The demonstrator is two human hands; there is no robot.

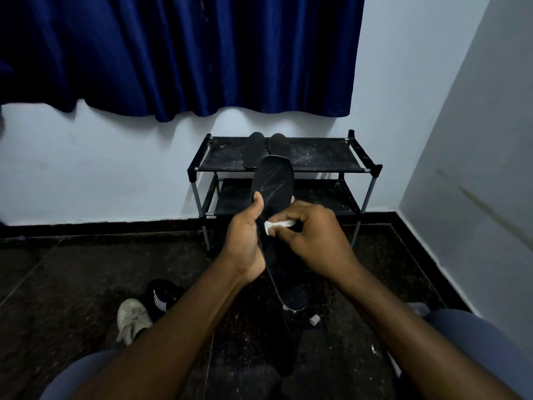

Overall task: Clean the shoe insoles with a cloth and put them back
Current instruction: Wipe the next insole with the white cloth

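Note:
A long black insole [274,183] stands nearly upright in front of me, toe end up, with pale streaks on its surface. My left hand [246,241] grips its left edge at the middle, thumb on the face. My right hand [313,235] pinches a small white cloth [278,225] and presses it against the insole's middle. Two more black insoles [253,150] lie side by side on the top shelf of the shoe rack [317,157] behind. On the floor at lower left are a beige shoe [132,319] and a black shoe [163,293].
The black two-tier rack stands against the pale wall under a dark blue curtain [173,53]. A small white cap-like object [314,320] lies on the dark speckled floor. My knees in blue-grey trousers [473,336] frame the bottom corners. A wall closes the right side.

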